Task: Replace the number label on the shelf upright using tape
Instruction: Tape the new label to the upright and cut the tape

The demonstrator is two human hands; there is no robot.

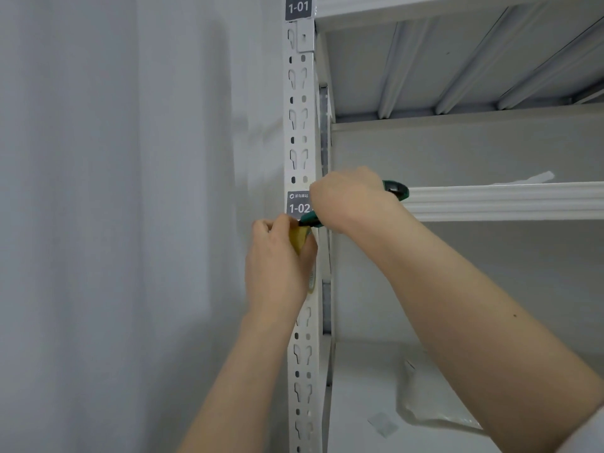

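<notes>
A plain grey-white wall (114, 191) fills the left half of the frame, bare of fixtures. The right half is taken by a white metal shelving unit: the ribbed underside of an upper shelf (457, 67) at upper right, a middle shelf (506, 201) whose front edge runs across mid-right, and a lower shelf (366, 387) at lower right carrying a crumpled clear plastic bag (421, 407). The perforated shelf upright (299, 109) runs vertically through the centre, its slots exposed above and below the hands. A dark label reading 1-01 (298, 7) sits at its top edge; the task's dark label reading 1-02 (298, 206) is on the upright at mid-frame, just left of the middle shelf's end. The right hand (353, 199) is closed around a green-handled cutter (397, 188), its tip just below the 1-02 label. The left hand (277, 266), directly beneath, grips a yellowish tape roll (299, 238) against the upright, fingers curled round it.
</notes>
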